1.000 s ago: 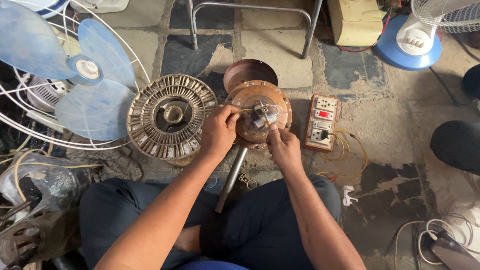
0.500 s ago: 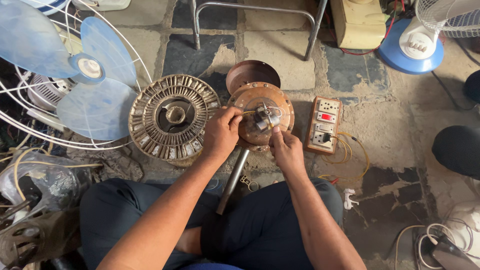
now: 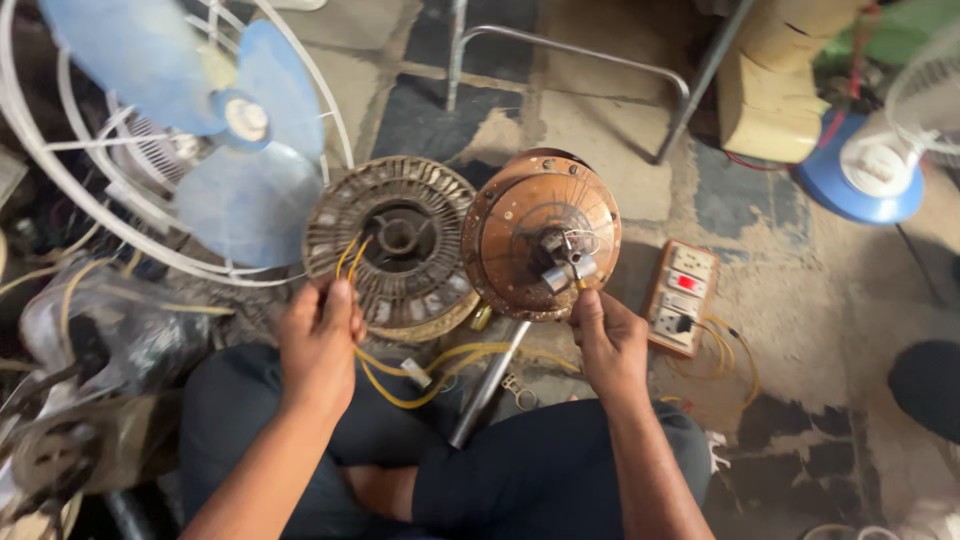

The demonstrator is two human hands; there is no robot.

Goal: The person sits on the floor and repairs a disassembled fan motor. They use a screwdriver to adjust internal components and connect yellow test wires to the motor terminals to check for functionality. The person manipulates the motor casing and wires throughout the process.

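Our left hand (image 3: 320,345) is closed around a bundle of yellow wires (image 3: 420,375), pinching them near the wound motor core (image 3: 395,245), while our right hand (image 3: 610,345) grips the lower edge of the copper-coloured motor cover (image 3: 525,215), fingers curled under its rim. We sit cross-legged on a worn, patchy concrete floor (image 3: 800,300), stained dark in places.

At the far left we see a fan with pale blue blades (image 3: 215,130) inside a white wire guard, with other dusty motor parts below it. Next comes the motor core, lying flat just beside the left hand, its yellow wires looping down across our lap towards the right hand. The motor cover stands tilted just right of the core, touching it, with a short metal shaft (image 3: 565,265) at its middle and a grey rod (image 3: 490,385) running down between our hands. Right of the right hand lies a switch and socket board (image 3: 680,300). A blue-based fan (image 3: 870,170) stands at the far right, and metal chair legs (image 3: 570,55) cross the top.
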